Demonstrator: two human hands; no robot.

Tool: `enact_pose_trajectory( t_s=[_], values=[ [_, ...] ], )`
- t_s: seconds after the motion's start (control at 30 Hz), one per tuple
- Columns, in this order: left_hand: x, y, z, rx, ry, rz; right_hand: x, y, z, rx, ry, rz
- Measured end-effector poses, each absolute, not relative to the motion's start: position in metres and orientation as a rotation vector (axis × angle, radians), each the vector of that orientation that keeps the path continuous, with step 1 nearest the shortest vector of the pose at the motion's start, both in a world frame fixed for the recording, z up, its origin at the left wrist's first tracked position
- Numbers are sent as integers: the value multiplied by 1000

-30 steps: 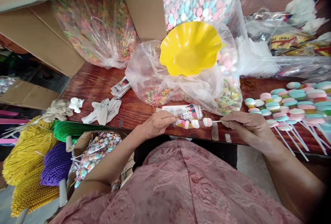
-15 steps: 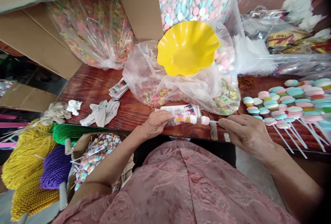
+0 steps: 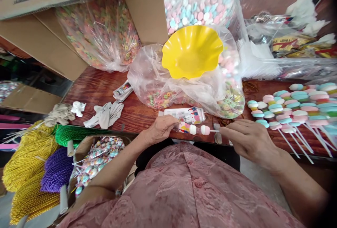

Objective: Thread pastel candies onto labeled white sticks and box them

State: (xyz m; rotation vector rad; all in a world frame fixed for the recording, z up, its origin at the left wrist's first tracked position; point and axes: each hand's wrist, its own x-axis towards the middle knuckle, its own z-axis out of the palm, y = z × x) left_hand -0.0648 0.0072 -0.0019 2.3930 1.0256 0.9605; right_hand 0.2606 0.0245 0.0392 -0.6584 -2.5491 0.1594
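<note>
The marshmallow candy skewer (image 3: 205, 130) spans the space between the hands: the right hand (image 3: 244, 142) pinches its white stick, the left hand (image 3: 162, 129) pinches the plastic bag (image 3: 183, 127) around its other end (printed bags (image 3: 181, 115) lie just beyond).

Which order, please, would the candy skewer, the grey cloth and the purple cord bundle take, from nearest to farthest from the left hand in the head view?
From the left hand:
1. Candy skewer, between the hands.
2. Grey cloth, left of the hand.
3. Purple cord bundle, farther left and lower in the picture.
</note>
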Motion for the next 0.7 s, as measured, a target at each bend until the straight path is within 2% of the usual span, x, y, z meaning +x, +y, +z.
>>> enact_pose_trajectory(
  t_s=[0.13, 0.47, 0.7],
  values=[
    [-64, 6, 1, 2273, 1115, 928, 254, 19, 41, -677, -2524, -11],
    [-55, 4, 9, 2244, 1064, 449, 245, 19, 39, -680, -2468, 64],
    [-43, 9, 22, 2212, 1132, 351, 224, 21, 49, -610, -2533, -27]
  ],
)
